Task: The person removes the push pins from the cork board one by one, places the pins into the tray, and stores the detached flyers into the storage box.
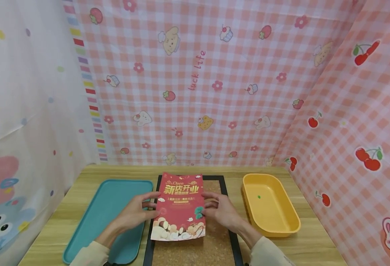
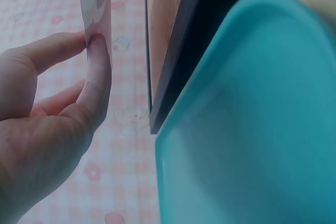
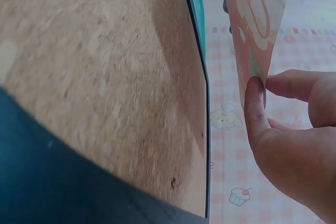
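A red flyer with gold lettering and a cream patterned lower edge is held up by both hands above a black-framed cork board. My left hand pinches its left edge between thumb and fingers, as the left wrist view also shows. On the right edge, my right hand pinches it the same way. Seen from the right wrist, the flyer stands apart from the cork surface, and its near corner bends a little.
To the left of the board lies a teal tray; its rim nearly meets the board's frame. A yellow rectangular bin stands at the right. Checked cloth hangs behind the wooden table.
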`<state>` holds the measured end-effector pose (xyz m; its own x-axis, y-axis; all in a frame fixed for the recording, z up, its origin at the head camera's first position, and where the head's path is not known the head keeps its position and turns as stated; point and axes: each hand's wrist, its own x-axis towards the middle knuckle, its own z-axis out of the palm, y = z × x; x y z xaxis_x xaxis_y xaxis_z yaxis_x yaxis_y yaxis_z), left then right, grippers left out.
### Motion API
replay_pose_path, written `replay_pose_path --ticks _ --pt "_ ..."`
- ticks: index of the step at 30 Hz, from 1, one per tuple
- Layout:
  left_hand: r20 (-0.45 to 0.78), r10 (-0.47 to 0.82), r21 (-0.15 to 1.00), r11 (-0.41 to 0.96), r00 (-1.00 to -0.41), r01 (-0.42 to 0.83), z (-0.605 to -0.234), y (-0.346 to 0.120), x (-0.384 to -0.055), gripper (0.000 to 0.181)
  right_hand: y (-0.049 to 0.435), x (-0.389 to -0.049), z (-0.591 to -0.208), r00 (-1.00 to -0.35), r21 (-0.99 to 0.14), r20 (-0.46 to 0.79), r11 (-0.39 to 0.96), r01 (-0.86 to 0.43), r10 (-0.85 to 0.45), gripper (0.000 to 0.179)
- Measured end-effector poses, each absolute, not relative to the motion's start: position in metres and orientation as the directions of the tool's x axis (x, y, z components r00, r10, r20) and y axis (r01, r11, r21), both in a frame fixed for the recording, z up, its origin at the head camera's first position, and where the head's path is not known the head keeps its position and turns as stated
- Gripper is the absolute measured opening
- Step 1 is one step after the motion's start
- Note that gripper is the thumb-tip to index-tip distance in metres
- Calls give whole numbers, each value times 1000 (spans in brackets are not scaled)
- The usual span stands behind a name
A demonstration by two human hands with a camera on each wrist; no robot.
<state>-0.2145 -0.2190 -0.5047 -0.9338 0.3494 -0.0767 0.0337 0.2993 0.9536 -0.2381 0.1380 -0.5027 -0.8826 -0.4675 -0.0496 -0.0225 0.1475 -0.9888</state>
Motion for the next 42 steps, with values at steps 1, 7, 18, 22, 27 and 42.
replay_pose_path --ticks 1,7,18,22,27,42 --pt "-75 349 954 299 -934 35 -505 -220 -215 71 137 -238 -503 -883 -989 -49 146 -23 -467 65" --pt "-81 358 963 267 -930 19 -503 -228 -214 71 131 -239 -502 -882 -988 -46 153 -29 -469 64" --pt "-62 355 960 277 -933 42 -501 -248 -210 73 115 -240 -503 -872 -989 -33 144 -43 -488 62" --pt "-54 342 961 273 -938 44 -503 -255 -209 74 107 -241 -504 -869 -991 -35 129 -34 -493 63" --pt "-54 324 956 291 -944 45 -504 -260 -210 74 100 -239 -504 -876 -992 -29 122 -34 -482 63" --pt "-70 274 949 314 -959 20 -509 -287 -198 73 66 -237 -516 -867 -992 -28 120 -37 -498 60"
